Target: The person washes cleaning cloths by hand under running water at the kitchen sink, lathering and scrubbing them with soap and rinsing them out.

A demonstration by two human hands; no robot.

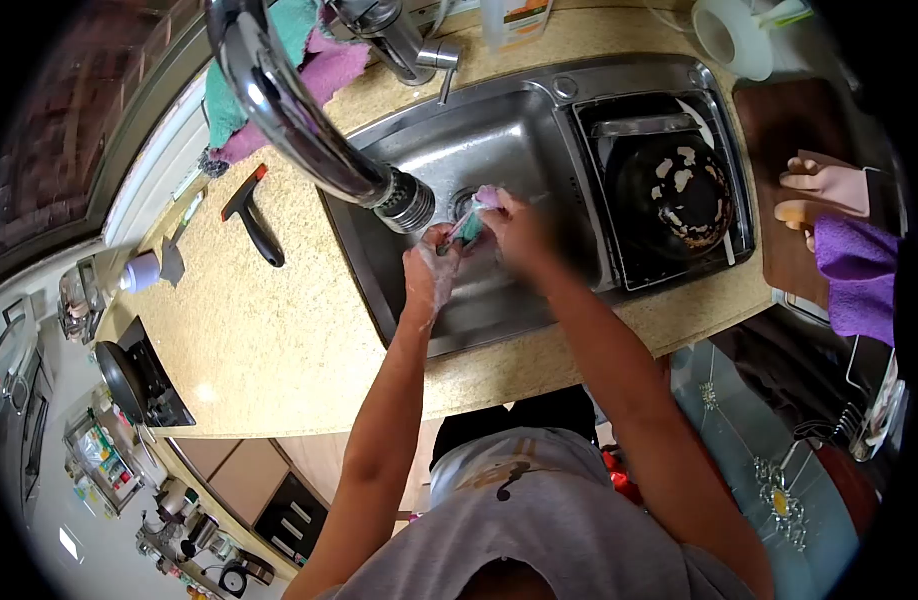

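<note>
Both hands are over the steel sink basin, below the chrome faucet. My left hand, wet with suds, has its fingers curled on a small pink and green cloth. My right hand, blurred by motion, pinches the same cloth from the right near its pink top end. Whether something else is inside the cloth is too small to tell.
A dark pan lies in the rack over the right basin. On the counter at the left is a black squeegee. Pink and green towels lie behind the faucet. A purple cloth hangs at the right.
</note>
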